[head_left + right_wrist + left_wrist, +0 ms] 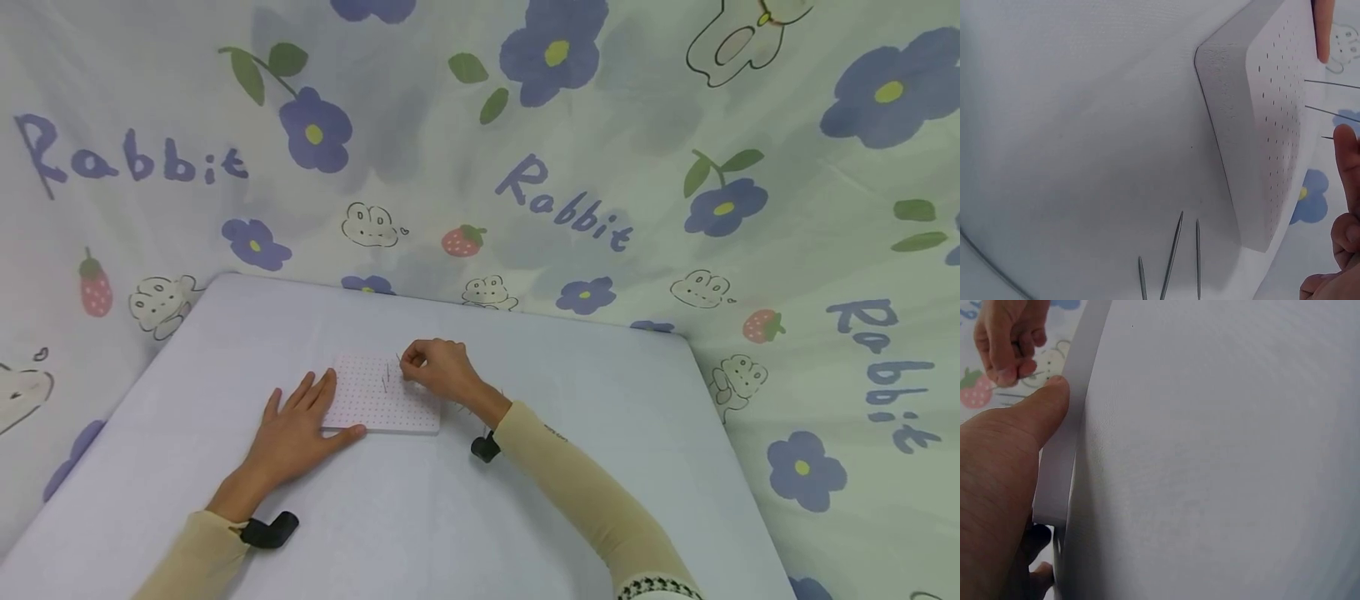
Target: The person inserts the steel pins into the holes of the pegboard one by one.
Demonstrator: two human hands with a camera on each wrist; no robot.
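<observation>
A white board dotted with rows of small holes (371,408) lies on the table. My left hand (292,433) holds it steady at its left side, fingers spread straight and the thumb (1047,403) along the near edge. Two thin metal needles (387,372) stand up from the board's surface, also visible as needles (1332,83) in the right wrist view. Above the board's far right part, my right hand (442,367) pinches another needle (1327,137) between thumb and forefinger. Its point faces the board, and the fingers hide most of its length.
Several loose needles (1172,256) lie right of the board, partly behind my right forearm in the head view. The white table (525,517) ends at a back edge against a curtain (420,150) printed with flowers and rabbits. Each wrist wears a black camera (270,531).
</observation>
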